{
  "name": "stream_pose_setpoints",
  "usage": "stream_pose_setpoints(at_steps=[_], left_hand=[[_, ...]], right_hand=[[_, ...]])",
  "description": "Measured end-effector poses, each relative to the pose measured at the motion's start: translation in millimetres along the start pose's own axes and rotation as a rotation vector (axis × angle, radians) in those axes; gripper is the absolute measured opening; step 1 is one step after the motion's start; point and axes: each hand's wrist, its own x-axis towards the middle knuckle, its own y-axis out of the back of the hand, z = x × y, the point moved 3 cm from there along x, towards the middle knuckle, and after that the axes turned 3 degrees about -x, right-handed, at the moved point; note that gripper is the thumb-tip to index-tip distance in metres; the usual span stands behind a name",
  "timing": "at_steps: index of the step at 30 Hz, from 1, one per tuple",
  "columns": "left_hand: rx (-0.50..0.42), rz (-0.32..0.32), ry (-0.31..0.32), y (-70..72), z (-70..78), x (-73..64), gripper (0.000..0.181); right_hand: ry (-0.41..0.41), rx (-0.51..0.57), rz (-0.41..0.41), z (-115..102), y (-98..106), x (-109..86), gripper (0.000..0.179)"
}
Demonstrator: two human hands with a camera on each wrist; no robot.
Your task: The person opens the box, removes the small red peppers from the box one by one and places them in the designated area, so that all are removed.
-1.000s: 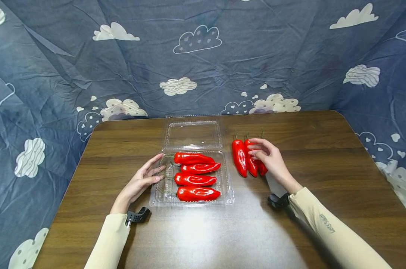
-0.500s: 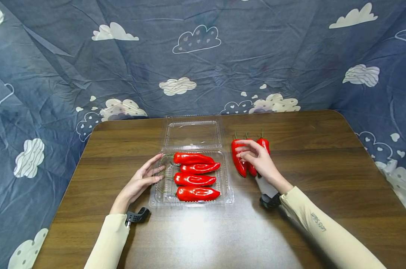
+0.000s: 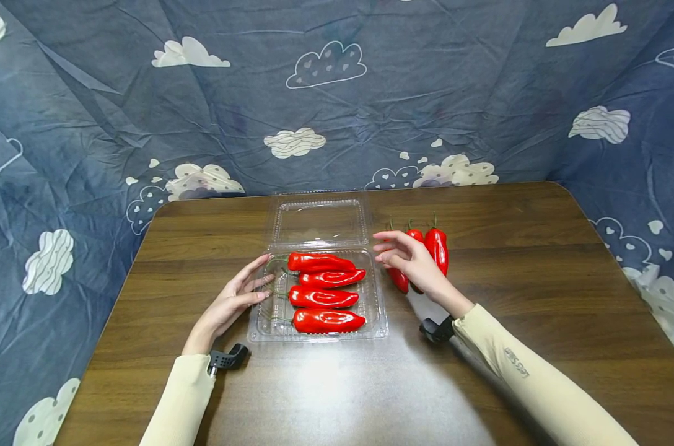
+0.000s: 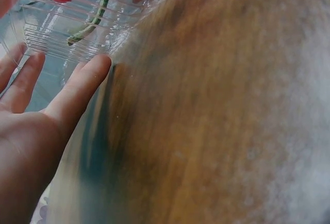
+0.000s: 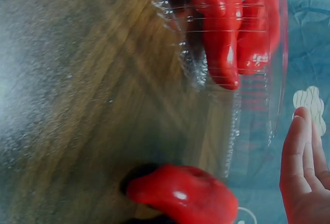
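The left hand [image 3: 231, 303] rests at the left side of the box [image 3: 375, 335], fingers spread apart and touching the clear plastic — a light contact that seems enough to steady it. Pressing harder would likely flex so thin a box, so an even touch is best.

The right hand [image 3: 415, 265] is over the loose peppers [image 3: 438, 249], partly hiding the left pepper [image 3: 399, 283]. Its fingers are loosely extended, with nothing seen between them and the thumb; whether a fingertip touches that pepper, I cannot tell.

Four peppers [image 3: 327, 298] lie crosswise in the box, stems [image 4: 97, 19] left; three lie beside it on the table [image 3: 538, 260], stems away from the person. Handling a loose one well calls, I judge, for a grip round the thick body — the skin looks slick and the stems thin. Lifting straight up should clear its neighbours. The lid [image 3: 321, 224] lies folded back, out of the way.
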Motion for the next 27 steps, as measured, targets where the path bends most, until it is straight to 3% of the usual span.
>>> stream_pose_setpoints(at_steps=[27], left_hand=[[-0.007, -0.006, 0.002, 0.2, 0.9, -0.1, 0.071]], right_hand=[[-0.041, 0.018, -0.197, -20.9, -29.8, 22.1, 0.038]])
